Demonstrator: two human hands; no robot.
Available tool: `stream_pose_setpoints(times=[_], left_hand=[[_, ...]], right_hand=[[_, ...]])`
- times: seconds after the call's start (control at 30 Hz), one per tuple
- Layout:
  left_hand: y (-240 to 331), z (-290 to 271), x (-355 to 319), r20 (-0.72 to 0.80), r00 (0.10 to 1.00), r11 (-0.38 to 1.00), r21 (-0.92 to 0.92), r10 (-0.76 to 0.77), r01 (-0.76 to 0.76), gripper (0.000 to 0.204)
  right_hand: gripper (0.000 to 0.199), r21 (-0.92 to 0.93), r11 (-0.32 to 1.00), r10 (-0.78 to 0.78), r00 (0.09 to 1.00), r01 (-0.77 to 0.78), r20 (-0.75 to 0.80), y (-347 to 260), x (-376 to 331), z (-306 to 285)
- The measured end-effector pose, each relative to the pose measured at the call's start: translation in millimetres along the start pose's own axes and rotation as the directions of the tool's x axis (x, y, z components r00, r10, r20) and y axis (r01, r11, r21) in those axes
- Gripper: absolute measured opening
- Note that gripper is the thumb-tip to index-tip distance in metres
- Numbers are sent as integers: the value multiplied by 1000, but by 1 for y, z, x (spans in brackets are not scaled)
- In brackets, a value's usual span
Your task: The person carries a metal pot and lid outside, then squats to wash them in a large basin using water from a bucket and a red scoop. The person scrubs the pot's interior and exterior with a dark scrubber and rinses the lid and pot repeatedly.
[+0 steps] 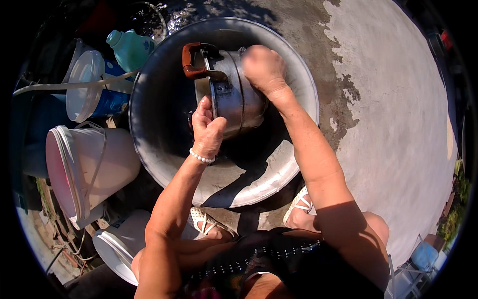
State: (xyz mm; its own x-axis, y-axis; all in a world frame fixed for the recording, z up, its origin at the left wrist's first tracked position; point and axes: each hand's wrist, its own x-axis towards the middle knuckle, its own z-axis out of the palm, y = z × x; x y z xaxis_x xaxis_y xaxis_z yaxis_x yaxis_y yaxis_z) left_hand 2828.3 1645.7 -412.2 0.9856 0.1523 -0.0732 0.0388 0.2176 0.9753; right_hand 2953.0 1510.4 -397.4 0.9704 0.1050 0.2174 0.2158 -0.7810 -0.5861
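A large round metal basin [303,94] stands on the ground in front of me. Inside it a metal cooking pot [231,99] lies tipped on its side, its mouth facing left. A brown handle [188,61] sticks out from the pot near its rim. My left hand [208,127], with a white bead bracelet at the wrist, is closed on the pot's near rim. Against the far side of the pot, my right hand [265,69] is curled like a fist and partly blurred. A small dark grey bit shows at its fingers; what it holds is mostly hidden.
Left of the basin are a white-and-blue bucket [83,87], a green plastic bottle [132,49] and a tipped white bucket [112,159]. A pale hose [55,87] runs to the basin. Another white bucket [122,239] lies near my leg. Concrete ground [398,109], partly wet, spreads right.
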Motion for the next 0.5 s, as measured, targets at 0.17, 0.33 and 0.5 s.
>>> stream_pose_setpoints(times=[0.17, 0.33, 0.5], left_hand=[[7, -9, 14, -11, 1000, 999, -34, -22, 22, 41], [11, -6, 16, 15, 999, 998, -43, -41, 42, 40], [15, 9, -2, 46, 998, 999, 22, -38, 37, 44]], right_hand=[[15, -19, 995, -97, 995, 97, 0, -2, 1, 9], [7, 47, 947, -301, 928, 319, -219, -15, -66, 3], [15, 33, 994, -106, 988, 103, 114, -4, 37, 11]])
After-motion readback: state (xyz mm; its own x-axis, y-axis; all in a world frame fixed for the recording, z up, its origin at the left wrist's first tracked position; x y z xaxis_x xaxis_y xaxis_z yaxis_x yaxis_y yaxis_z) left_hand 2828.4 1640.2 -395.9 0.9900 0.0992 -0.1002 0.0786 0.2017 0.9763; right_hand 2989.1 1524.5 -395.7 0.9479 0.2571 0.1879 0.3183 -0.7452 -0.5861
